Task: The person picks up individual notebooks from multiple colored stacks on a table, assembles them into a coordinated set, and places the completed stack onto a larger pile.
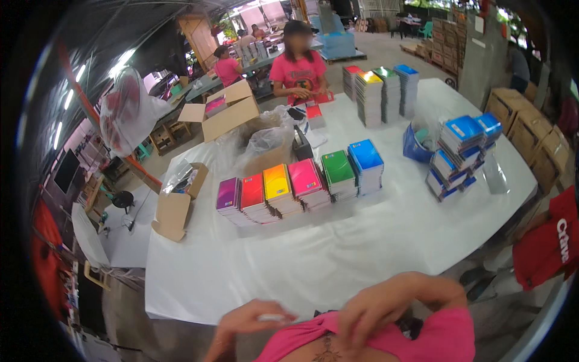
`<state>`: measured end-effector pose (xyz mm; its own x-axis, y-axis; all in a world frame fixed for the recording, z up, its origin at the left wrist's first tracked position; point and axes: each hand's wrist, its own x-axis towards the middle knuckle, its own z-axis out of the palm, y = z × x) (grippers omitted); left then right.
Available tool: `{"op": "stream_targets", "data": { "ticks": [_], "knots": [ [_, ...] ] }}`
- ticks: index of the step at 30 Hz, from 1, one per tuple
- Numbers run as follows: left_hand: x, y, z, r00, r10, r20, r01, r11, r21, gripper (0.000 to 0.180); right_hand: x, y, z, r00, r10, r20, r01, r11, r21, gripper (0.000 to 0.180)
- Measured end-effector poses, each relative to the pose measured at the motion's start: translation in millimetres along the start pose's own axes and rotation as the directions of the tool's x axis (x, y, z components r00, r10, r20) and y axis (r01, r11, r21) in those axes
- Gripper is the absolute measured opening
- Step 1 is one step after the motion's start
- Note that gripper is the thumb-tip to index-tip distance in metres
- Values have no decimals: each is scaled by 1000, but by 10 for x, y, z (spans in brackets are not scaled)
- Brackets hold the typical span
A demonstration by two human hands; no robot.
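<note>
Both hands, left hand (244, 323) and right hand (371, 311), pinch the soft pink cotton shirt hem (313, 332); light, limp fabric, best gripped at its edge.

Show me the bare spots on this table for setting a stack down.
The near half of the white table is bare, from the coloured notebook row to the near edge by both hands. A smaller bare patch lies between that row and the tall stacks. The blue stacks and plastic bags crowd the rest.

A row of notebook stacks (298, 187) lies mid-table (338, 253), open boxes (226, 111) behind-left, more stacks (461, 154) right.
</note>
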<state>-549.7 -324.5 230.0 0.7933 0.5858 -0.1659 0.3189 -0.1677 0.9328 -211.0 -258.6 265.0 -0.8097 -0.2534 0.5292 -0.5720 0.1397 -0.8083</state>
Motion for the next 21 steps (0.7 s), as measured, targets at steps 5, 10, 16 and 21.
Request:
{"op": "stream_targets", "data": {
  "ticks": [5,10,16,21],
  "knots": [
    [94,635,-111,531,836,136,-797,548,-255,36,-344,-246,146,999,-39,-25,41,996,84,24],
    [220,667,-141,390,904,174,-855,426,-296,69,-176,-239,191,979,-201,-17,201,979,19,17],
    [189,825,-65,594,798,100,-701,575,-421,68,-15,-238,258,969,-239,-64,244,965,98,14],
    [147,1102,-162,582,733,353,-741,657,-142,36,120,-251,236,931,-357,-75,363,928,89,14]
  ]
}}
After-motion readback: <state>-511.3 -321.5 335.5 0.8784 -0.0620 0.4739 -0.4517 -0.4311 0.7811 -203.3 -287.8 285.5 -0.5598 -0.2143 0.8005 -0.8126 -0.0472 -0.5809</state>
